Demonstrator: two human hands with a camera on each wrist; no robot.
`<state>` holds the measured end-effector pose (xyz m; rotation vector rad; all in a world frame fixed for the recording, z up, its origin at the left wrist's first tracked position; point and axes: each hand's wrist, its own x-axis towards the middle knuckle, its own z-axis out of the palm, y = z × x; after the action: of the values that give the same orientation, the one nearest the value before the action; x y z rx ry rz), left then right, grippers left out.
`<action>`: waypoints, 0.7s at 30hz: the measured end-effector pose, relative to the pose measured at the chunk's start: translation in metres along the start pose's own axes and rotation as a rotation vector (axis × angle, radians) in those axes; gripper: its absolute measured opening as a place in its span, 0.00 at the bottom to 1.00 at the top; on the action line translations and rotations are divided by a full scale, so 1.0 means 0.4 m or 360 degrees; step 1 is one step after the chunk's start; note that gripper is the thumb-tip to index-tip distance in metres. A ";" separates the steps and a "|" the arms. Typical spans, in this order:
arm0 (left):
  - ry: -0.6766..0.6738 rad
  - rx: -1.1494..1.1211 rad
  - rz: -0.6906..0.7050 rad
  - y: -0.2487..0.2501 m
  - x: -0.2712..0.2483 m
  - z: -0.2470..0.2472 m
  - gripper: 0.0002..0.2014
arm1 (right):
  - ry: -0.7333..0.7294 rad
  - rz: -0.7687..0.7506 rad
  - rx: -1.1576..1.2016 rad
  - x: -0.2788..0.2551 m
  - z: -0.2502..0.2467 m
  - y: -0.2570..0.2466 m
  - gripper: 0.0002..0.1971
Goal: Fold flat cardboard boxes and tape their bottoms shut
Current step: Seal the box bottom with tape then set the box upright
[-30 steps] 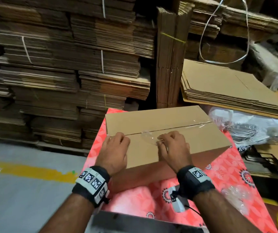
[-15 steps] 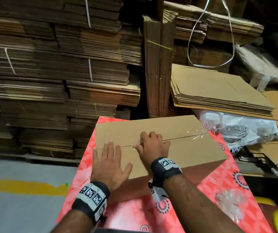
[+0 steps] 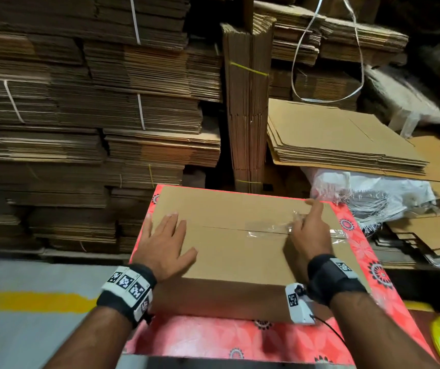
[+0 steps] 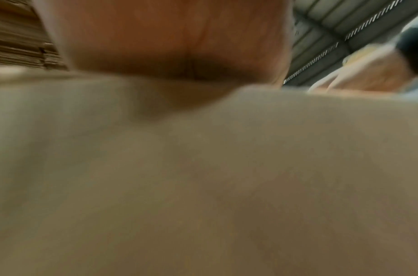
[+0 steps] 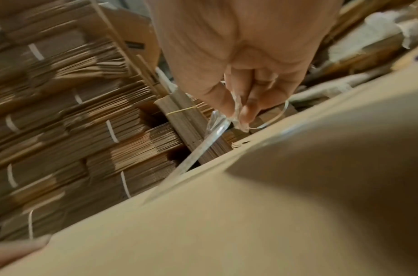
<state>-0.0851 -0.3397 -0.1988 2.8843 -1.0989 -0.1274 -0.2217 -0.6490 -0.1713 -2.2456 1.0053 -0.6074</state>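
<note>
While my left hand point(image 3: 165, 243) lies flat with its fingers spread on the left half of the box point(image 3: 235, 251), my right hand point(image 3: 306, 230) sits at the right half, its fingers pinched on a crumpled end of clear tape point(image 3: 272, 229). The box stands on the red flowered surface point(image 3: 373, 265) in the lower middle of the head view, bottom flaps up, its seam point(image 3: 221, 229) running left to right across the frame.

The relation that matters is this: the seam's long axis runs straight from my right fingers toward my left hand, and the strip I hold lies along that same line. In the right wrist view the tape point(image 5: 217, 128) rises off the cardboard point(image 5: 227, 224) to my fingertips point(image 5: 248, 112), so its held end is lifted, not stuck. The part left of my fingers appears pressed down over the seam; the stretch of seam nearer my left hand is bare cardboard. A further bit of tape glints right of my hand, toward the box's right edge.

My right hand is plainly the nearer one to the loose end. I judge the next move is to lay that end down along the seam, keeping it in line, while the left palm steadies the box. The left wrist view is blurred and shows only cardboard.
</note>
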 end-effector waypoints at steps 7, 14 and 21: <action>0.0021 -0.0330 0.0184 0.232 0.044 0.006 0.33 | -0.0839 -0.0722 -0.0491 -0.063 0.071 -0.110 0.21; 0.0187 -0.0421 -0.0030 0.225 0.034 0.029 0.31 | -0.1031 -0.0649 -0.0263 -0.066 0.070 -0.106 0.16; 0.0081 -0.0407 -0.0020 0.180 0.059 0.022 0.35 | -0.0528 0.0552 0.1681 -0.034 -0.065 -0.018 0.13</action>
<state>-0.1161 -0.4094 -0.2033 2.6530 -0.9772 -0.1799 -0.2422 -0.6429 -0.1499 -1.1543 0.6381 -0.4312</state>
